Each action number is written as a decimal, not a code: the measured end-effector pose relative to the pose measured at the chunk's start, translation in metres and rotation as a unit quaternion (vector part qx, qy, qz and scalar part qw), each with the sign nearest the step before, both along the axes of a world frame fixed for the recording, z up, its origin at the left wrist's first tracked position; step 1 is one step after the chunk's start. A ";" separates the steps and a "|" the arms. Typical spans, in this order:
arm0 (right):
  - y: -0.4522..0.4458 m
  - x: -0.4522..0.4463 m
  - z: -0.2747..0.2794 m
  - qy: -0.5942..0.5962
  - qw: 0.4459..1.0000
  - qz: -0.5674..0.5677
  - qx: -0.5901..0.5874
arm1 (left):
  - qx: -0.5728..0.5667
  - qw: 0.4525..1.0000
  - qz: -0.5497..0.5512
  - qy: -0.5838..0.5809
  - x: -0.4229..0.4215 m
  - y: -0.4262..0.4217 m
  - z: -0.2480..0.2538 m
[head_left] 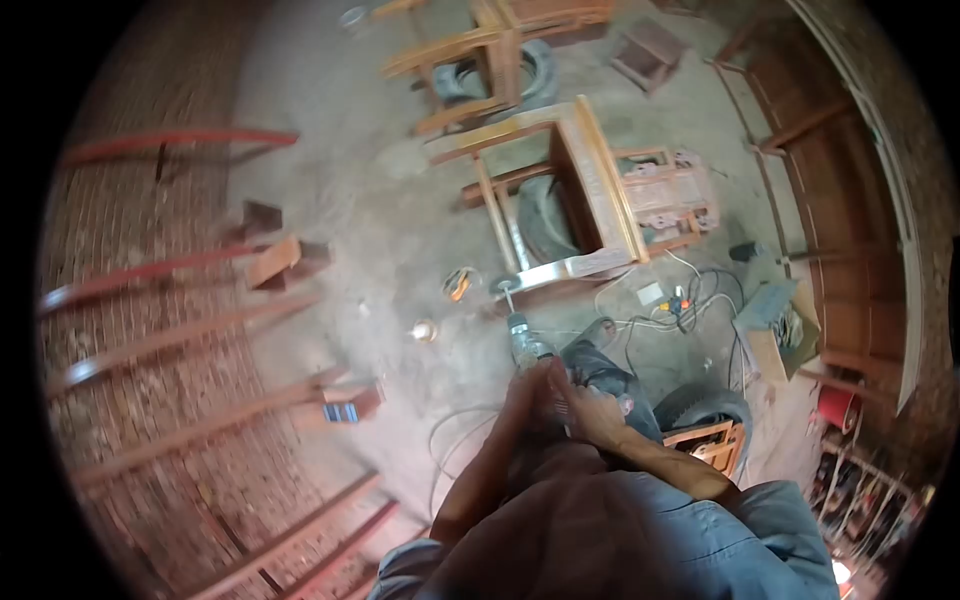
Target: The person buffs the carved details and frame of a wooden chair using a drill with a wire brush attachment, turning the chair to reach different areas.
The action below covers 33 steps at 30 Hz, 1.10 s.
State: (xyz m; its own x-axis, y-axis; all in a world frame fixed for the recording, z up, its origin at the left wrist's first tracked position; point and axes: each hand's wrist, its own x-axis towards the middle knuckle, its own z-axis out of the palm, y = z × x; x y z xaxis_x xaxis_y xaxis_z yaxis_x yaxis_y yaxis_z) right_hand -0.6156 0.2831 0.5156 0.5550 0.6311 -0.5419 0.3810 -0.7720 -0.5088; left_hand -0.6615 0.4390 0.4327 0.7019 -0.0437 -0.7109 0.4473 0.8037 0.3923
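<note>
Both my hands close around a power drill (521, 338), whose grey-green body points away from me. My left hand (527, 388) wraps its left side. My right hand (588, 405) grips it from the right, and the two hands touch. A shaft from the drill ends in a small round disc (503, 286) at the near corner of a wooden furniture frame (605, 190). I cannot tell if the disc presses on the wood. The frame lies on its side, with a tire (545, 222) showing inside it. My palms hide the drill's rear.
Cables (655, 322) and a power strip (680, 303) lie right of the drill. Another tire (705, 408) and a cardboard box (775, 330) stand farther right. More wooden frames (490, 55) lie ahead. Long wooden rails (190, 340) rest at left. A tape roll (424, 331) sits on the floor.
</note>
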 end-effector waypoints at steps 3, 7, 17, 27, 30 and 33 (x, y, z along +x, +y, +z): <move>-0.030 0.005 0.007 -0.009 0.999 -0.038 -0.029 | 0.001 0.996 -0.081 -0.047 0.014 -0.026 -0.006; -0.065 0.024 0.009 -0.018 0.992 -0.109 -0.067 | -0.007 0.991 -0.136 -0.002 0.067 -0.055 0.013; -0.109 0.097 0.021 0.009 0.988 -0.129 -0.088 | -0.102 0.986 -0.128 0.038 0.139 -0.106 0.017; -0.146 0.137 0.013 0.018 0.995 -0.062 -0.071 | -0.184 0.978 -0.092 0.020 0.160 -0.133 0.013; -0.157 0.134 0.016 0.026 0.997 -0.055 -0.046 | -0.147 0.986 -0.077 0.031 0.148 -0.146 -0.008; -0.177 0.133 -0.018 0.013 0.999 -0.010 -0.047 | -0.131 0.989 -0.041 0.050 0.153 -0.150 0.012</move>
